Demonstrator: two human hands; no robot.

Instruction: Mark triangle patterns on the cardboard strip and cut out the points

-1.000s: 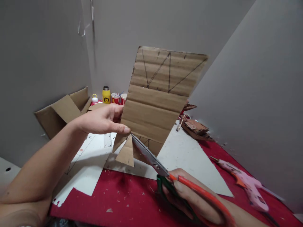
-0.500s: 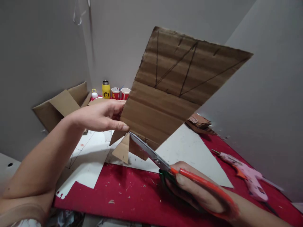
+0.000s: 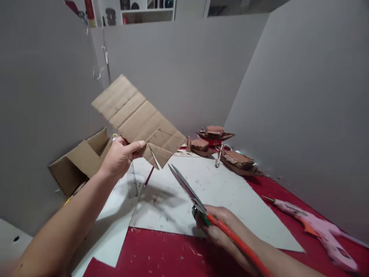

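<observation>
My left hand (image 3: 122, 156) pinches the lower left edge of a brown cardboard piece (image 3: 138, 115), held tilted above the table. Pencil or pen lines run across its lower right part, and a narrow slit opens from its lower edge close to my thumb. My right hand (image 3: 225, 231) grips scissors (image 3: 188, 188) with orange and green handles. Their blades are slightly parted, and the tips are just right of the cardboard without touching it.
White sheets (image 3: 225, 188) lie on the red tabletop (image 3: 161, 250). Small brown model boats (image 3: 238, 161) stand at the back right, a pink glue gun (image 3: 314, 227) at the right. An open cardboard box (image 3: 77, 161) is at the left.
The cardboard has swung to the left and turned, with its marked part now low and right. The scissors have come away from it. The view has tilted up, showing the boats and a shelf.
</observation>
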